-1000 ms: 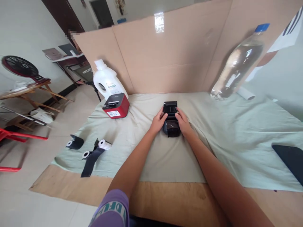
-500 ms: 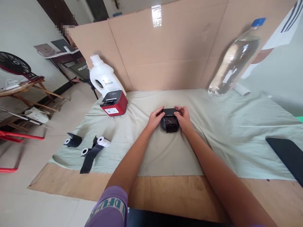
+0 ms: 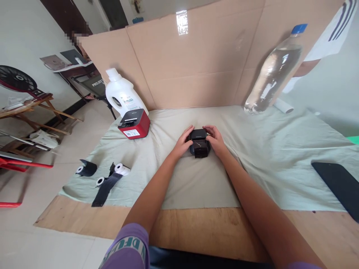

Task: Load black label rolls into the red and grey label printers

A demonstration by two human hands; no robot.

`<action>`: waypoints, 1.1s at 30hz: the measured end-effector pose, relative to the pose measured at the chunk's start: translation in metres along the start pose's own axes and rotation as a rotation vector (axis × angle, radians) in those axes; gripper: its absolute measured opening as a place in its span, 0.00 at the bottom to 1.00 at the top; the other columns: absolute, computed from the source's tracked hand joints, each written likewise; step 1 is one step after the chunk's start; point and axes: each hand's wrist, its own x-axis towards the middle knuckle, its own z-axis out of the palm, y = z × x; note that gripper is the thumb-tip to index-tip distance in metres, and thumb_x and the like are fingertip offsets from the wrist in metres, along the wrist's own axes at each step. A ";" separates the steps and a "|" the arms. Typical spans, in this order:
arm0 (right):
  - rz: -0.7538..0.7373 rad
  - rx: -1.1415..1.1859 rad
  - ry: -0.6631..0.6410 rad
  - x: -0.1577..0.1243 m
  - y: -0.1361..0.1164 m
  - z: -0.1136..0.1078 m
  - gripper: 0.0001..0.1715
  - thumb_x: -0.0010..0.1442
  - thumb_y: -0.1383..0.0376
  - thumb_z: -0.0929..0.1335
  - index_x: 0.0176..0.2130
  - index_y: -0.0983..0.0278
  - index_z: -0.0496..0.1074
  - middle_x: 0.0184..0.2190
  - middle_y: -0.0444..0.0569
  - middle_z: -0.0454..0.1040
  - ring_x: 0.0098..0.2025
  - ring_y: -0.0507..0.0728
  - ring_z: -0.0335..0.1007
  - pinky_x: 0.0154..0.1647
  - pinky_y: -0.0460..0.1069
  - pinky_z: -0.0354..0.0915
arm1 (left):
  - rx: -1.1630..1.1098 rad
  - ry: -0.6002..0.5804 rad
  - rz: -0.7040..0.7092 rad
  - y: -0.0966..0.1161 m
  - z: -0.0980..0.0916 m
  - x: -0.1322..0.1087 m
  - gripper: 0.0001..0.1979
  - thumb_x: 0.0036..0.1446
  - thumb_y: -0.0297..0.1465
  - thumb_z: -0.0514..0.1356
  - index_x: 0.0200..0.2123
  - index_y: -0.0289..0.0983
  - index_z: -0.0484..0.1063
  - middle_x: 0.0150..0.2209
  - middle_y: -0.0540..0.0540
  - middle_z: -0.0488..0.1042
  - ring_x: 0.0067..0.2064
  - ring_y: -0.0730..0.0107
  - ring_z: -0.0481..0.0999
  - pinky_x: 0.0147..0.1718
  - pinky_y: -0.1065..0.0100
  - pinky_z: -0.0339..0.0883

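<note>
A small black portable receipt printer (image 3: 199, 144) rests on the cloth in front of me. Its upper black cover (image 3: 199, 134) looks slightly raised, and a dark strip of paper (image 3: 201, 151) hangs over its near side. My left hand (image 3: 183, 143) grips the printer's left side, thumb at the front and fingers behind. On the opposite side my right hand (image 3: 215, 140) holds it in the same way, thumb near the cover's edge. The printer's far side is hidden behind the cover.
To the left stand a red receipt printer (image 3: 138, 129) and a white detergent bottle (image 3: 123, 91). Paper rolls (image 3: 122, 169) lie nearer. A large water bottle (image 3: 276, 71) leans against the cardboard (image 3: 190, 74). A black phone (image 3: 336, 183) lies right. Another person's sleeve (image 3: 333, 37) shows behind.
The printer's upper cover looks a little more raised, and my fingers have shifted slightly along its edges. The whole view has moved a little; other things stay put.
</note>
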 end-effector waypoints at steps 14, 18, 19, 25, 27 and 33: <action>-0.022 -0.014 0.010 0.001 -0.004 0.001 0.24 0.56 0.49 0.71 0.48 0.56 0.76 0.54 0.47 0.76 0.58 0.61 0.71 0.63 0.58 0.65 | 0.878 0.090 0.370 0.031 0.016 -0.058 0.17 0.63 0.27 0.55 0.47 0.45 0.82 0.30 0.46 0.75 0.33 0.68 0.73 0.38 0.65 0.67; -0.030 0.001 0.004 0.001 -0.004 0.000 0.21 0.56 0.51 0.71 0.48 0.56 0.76 0.55 0.47 0.76 0.58 0.61 0.71 0.65 0.59 0.62 | 0.865 0.028 0.402 0.028 0.017 -0.059 0.17 0.64 0.27 0.53 0.46 0.41 0.81 0.26 0.48 0.76 0.27 0.72 0.72 0.32 0.69 0.65; -0.036 0.002 0.001 0.001 -0.004 -0.001 0.20 0.56 0.52 0.71 0.46 0.56 0.76 0.55 0.47 0.76 0.58 0.61 0.71 0.66 0.59 0.61 | 0.861 0.030 0.410 0.028 0.017 -0.059 0.17 0.64 0.27 0.53 0.46 0.41 0.81 0.26 0.48 0.77 0.27 0.72 0.72 0.32 0.69 0.66; -0.006 -0.046 -0.012 0.004 0.001 -0.001 0.18 0.50 0.57 0.73 0.42 0.56 0.74 0.55 0.49 0.75 0.61 0.63 0.67 0.65 0.61 0.60 | 0.824 0.028 0.408 0.029 0.017 -0.059 0.17 0.63 0.27 0.53 0.45 0.41 0.81 0.27 0.48 0.78 0.28 0.72 0.75 0.32 0.69 0.67; 0.026 -0.072 -0.025 0.006 0.001 0.000 0.24 0.47 0.59 0.74 0.46 0.56 0.72 0.55 0.50 0.74 0.61 0.63 0.66 0.65 0.62 0.60 | 0.809 0.020 0.404 0.029 0.016 -0.059 0.17 0.62 0.26 0.53 0.45 0.42 0.81 0.27 0.48 0.78 0.28 0.72 0.75 0.32 0.70 0.68; 0.239 -0.147 -0.035 0.009 -0.009 0.003 0.39 0.47 0.61 0.72 0.59 0.55 0.66 0.54 0.50 0.72 0.58 0.62 0.67 0.66 0.62 0.58 | 0.769 0.024 0.427 0.028 0.016 -0.058 0.15 0.61 0.25 0.54 0.43 0.39 0.81 0.29 0.48 0.80 0.29 0.72 0.77 0.32 0.69 0.69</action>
